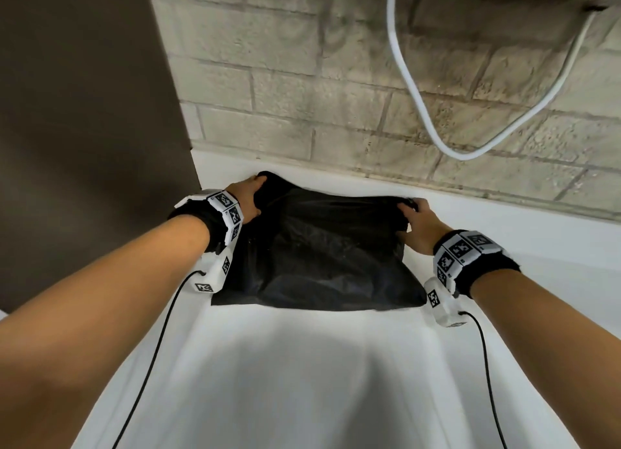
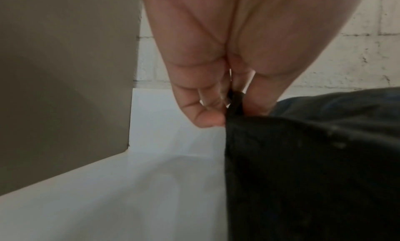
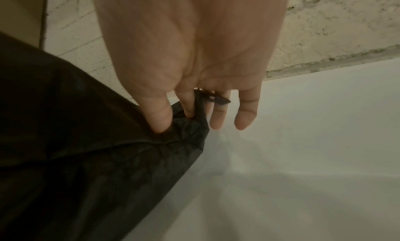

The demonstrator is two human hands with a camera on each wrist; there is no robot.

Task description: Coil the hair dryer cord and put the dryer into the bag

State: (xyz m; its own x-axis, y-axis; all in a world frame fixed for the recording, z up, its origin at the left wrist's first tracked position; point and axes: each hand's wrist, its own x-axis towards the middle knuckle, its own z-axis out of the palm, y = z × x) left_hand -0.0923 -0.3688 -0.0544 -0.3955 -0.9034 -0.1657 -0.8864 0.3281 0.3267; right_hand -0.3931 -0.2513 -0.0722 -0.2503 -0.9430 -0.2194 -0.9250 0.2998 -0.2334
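I have the bag [image 1: 322, 257] lying flat on the white counter [image 1: 302, 364], its far edge close to the back edge by the brick wall [image 1: 302, 79]. My left hand [image 1: 247, 196] pinches the bag's far left corner, thumb and fingers closed on the cloth. My right hand [image 1: 418, 221] pinches the far right corner, thumb and forefinger on the gathered cloth beside a small tab [image 3: 218, 99]; the other two fingers hang free. The dryer is not in sight; a bulge in the bag suggests it may be inside, but I cannot tell. To do this well I should keep both pinches firm and level, draw the mouth taut between them, and keep the bag's near edge resting on the counter so nothing slides out.
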